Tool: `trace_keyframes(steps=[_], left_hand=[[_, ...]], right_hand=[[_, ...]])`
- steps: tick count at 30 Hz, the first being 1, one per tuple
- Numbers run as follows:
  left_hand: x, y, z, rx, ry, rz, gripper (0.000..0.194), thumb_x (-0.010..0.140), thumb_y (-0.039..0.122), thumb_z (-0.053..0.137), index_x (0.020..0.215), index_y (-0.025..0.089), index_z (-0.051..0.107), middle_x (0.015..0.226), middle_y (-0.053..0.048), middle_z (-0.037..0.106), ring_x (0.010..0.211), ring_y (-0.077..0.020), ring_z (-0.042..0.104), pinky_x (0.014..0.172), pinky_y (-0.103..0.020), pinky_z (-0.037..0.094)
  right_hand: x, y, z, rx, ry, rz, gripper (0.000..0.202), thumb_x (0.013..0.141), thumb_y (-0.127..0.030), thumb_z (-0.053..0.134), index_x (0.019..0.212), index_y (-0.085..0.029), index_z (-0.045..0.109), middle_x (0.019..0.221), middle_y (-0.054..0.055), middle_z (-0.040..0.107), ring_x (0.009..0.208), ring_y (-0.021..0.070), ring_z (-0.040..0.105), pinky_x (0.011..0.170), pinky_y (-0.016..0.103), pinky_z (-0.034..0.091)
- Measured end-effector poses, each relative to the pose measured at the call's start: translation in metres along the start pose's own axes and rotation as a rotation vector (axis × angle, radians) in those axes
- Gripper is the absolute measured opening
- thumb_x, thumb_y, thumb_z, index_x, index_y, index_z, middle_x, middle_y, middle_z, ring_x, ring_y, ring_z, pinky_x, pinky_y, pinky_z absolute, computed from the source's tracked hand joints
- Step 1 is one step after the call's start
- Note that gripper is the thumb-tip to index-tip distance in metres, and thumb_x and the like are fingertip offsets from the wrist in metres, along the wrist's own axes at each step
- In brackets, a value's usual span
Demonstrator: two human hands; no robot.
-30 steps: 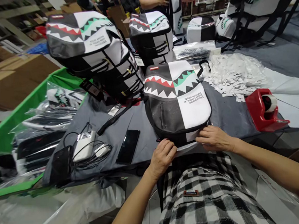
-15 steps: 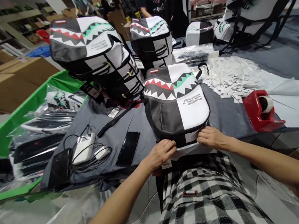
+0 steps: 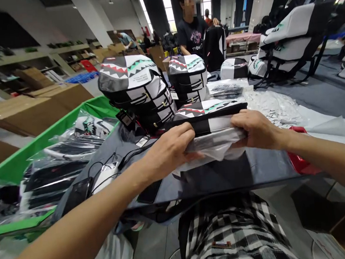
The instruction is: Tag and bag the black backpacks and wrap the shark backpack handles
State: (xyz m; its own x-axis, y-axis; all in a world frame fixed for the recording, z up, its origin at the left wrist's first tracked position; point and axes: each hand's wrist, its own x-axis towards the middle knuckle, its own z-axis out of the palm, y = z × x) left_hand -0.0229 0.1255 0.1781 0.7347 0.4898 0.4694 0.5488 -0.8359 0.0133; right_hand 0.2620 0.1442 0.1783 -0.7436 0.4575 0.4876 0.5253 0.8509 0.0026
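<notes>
A black and white backpack [image 3: 210, 124] with a red and green tooth pattern is raised at its near end above the grey-covered table. My left hand [image 3: 178, 143] grips its near left corner, and my right hand [image 3: 254, 129] grips the near right corner, fingers curled round the edge. Clear plastic [image 3: 219, 143] hangs from the bottom edge between both hands. Beyond it stand two stacks of similar backpacks, a larger one [image 3: 133, 90] on the left and a smaller one [image 3: 188, 77] behind.
A red tape dispenser [image 3: 302, 156] sits partly behind my right forearm. White packets [image 3: 274, 106] and sheets lie at the right. A phone [image 3: 149, 192], a white charger [image 3: 105, 176] and cables are at the left, beside a green-edged bin [image 3: 41, 147] of bagged goods. A person [image 3: 192, 31] stands across the table.
Both hands have lifted the near end of the backpack up and away from my body, so its front now shows at a shallow angle. The view has tilted up.
</notes>
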Motion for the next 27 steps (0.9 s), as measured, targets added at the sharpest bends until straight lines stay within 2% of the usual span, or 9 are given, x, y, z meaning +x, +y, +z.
trace_keyframes(steps=[4, 7, 10, 13, 15, 17, 20, 24, 27], left_hand=[[0.014, 0.002, 0.007, 0.102, 0.262, 0.003, 0.012, 0.091, 0.025, 0.063, 0.085, 0.018, 0.055, 0.096, -0.005, 0.058, 0.08, -0.0155, 0.059, 0.068, -0.025, 0.05], [0.011, 0.002, 0.024, 0.212, 0.397, -0.022, 0.01, 0.09, 0.011, 0.051, 0.084, 0.017, 0.056, 0.1, -0.008, 0.06, 0.08, -0.0162, 0.059, 0.068, -0.027, 0.051], [0.005, 0.007, 0.035, 0.271, 0.363, -0.039, 0.016, 0.09, 0.009, 0.045, 0.083, 0.017, 0.056, 0.094, -0.007, 0.06, 0.073, -0.0147, 0.057, 0.066, -0.027, 0.051], [-0.003, 0.02, 0.037, 0.179, 0.212, 0.011, 0.004, 0.093, 0.019, 0.054, 0.089, 0.018, 0.054, 0.098, -0.007, 0.06, 0.08, -0.0171, 0.061, 0.072, -0.029, 0.055], [-0.008, 0.028, 0.034, 0.083, 0.113, 0.045, 0.017, 0.089, 0.026, 0.065, 0.098, 0.018, 0.053, 0.106, -0.009, 0.06, 0.091, -0.0207, 0.063, 0.079, -0.032, 0.058], [-0.012, 0.031, 0.031, 0.024, 0.065, 0.051, 0.026, 0.086, 0.024, 0.07, 0.103, 0.018, 0.051, 0.109, -0.009, 0.058, 0.095, -0.0212, 0.063, 0.082, -0.033, 0.058], [-0.016, 0.027, 0.027, -0.043, 0.115, -0.001, 0.02, 0.086, 0.008, 0.062, 0.096, 0.02, 0.05, 0.108, -0.006, 0.056, 0.091, -0.0158, 0.063, 0.077, -0.026, 0.057], [-0.021, 0.022, 0.039, -0.07, 0.317, -0.09, 0.021, 0.083, -0.001, 0.05, 0.085, 0.02, 0.051, 0.106, -0.004, 0.054, 0.081, -0.0101, 0.06, 0.068, -0.02, 0.054], [-0.024, 0.024, 0.063, 0.076, 0.508, -0.059, 0.019, 0.087, 0.003, 0.049, 0.093, 0.02, 0.054, 0.1, -0.005, 0.058, 0.078, -0.0117, 0.059, 0.069, -0.023, 0.054]], right_hand=[[-0.002, -0.003, 0.008, -0.107, 0.304, 0.083, 0.027, 0.091, -0.037, 0.053, 0.072, -0.023, 0.04, 0.063, -0.001, 0.046, 0.059, 0.0159, 0.038, 0.061, 0.03, 0.026], [-0.007, -0.01, 0.013, -0.131, 0.308, 0.061, 0.028, 0.089, -0.04, 0.058, 0.074, -0.024, 0.04, 0.064, -0.002, 0.047, 0.058, 0.0156, 0.038, 0.06, 0.03, 0.028], [-0.014, -0.013, 0.018, -0.145, 0.29, -0.038, 0.023, 0.089, -0.033, 0.056, 0.075, -0.024, 0.04, 0.063, -0.002, 0.047, 0.058, 0.0151, 0.038, 0.06, 0.029, 0.029], [-0.019, -0.013, 0.026, -0.159, 0.403, -0.073, 0.019, 0.086, -0.017, 0.048, 0.072, -0.024, 0.038, 0.059, -0.003, 0.043, 0.055, 0.0147, 0.036, 0.059, 0.029, 0.028], [-0.02, -0.013, 0.031, -0.16, 0.497, -0.038, 0.022, 0.084, -0.012, 0.048, 0.07, -0.024, 0.037, 0.057, -0.004, 0.04, 0.054, 0.0143, 0.033, 0.058, 0.029, 0.026], [-0.021, -0.013, 0.034, -0.147, 0.538, -0.019, 0.024, 0.085, -0.012, 0.048, 0.069, -0.024, 0.036, 0.056, -0.005, 0.038, 0.053, 0.0139, 0.032, 0.058, 0.03, 0.026], [-0.021, -0.015, 0.033, -0.118, 0.461, -0.049, 0.024, 0.091, -0.02, 0.049, 0.069, -0.024, 0.039, 0.057, -0.004, 0.041, 0.053, 0.0138, 0.035, 0.059, 0.03, 0.026], [-0.028, -0.018, 0.03, -0.123, 0.277, -0.118, 0.027, 0.097, -0.037, 0.049, 0.073, -0.023, 0.043, 0.063, -0.001, 0.049, 0.059, 0.015, 0.042, 0.06, 0.031, 0.028], [-0.038, -0.024, 0.039, -0.155, 0.319, -0.138, 0.025, 0.1, -0.025, 0.038, 0.076, -0.022, 0.045, 0.064, 0.0, 0.051, 0.06, 0.016, 0.044, 0.061, 0.031, 0.031]])
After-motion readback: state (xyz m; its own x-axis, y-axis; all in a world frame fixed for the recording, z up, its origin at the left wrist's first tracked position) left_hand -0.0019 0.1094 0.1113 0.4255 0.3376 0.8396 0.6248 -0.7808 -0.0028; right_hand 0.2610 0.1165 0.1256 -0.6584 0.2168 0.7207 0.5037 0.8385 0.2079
